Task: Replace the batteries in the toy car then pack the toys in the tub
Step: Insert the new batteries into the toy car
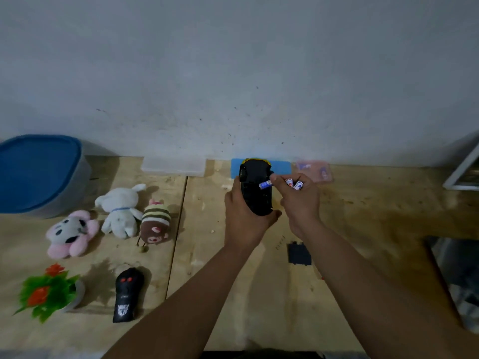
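Item: toy car (255,189), black underside turned up toward me, yellow body showing at the far end; held off the table (363,208) in my left hand (242,216), fingers wrapped around its left flank and thumb braced at the near end. Item: one battery (265,184), blue and white, pinched at my right hand's (300,200) thumb and forefinger and laid across the car's right edge, at or just over the open bay. Item: spare batteries (293,183), two visible, tucked against the same right hand's remaining fingers. Item: battery cover (298,253), dark, flat on the table near me, right of centre. Item: tub (39,174), blue lid on, far left, well apart from the car. Item: three plush toys (119,216) in a row near the tub; remote control (127,294) and plastic flower (49,291) nearer, left. Item: blue pad (280,168) and a clear pink packet (315,171) against the wall, beyond my hands. Risks, as I judge them: my right hand carries three cells at once, so shifting my pinch to seat the first may loosen the spares and let them roll off. I cannot read the polarity marks from here, so a cell could go in reversed. The cover lies out of my line of sight and could be forgotten. The tub's lid must come off before packing.
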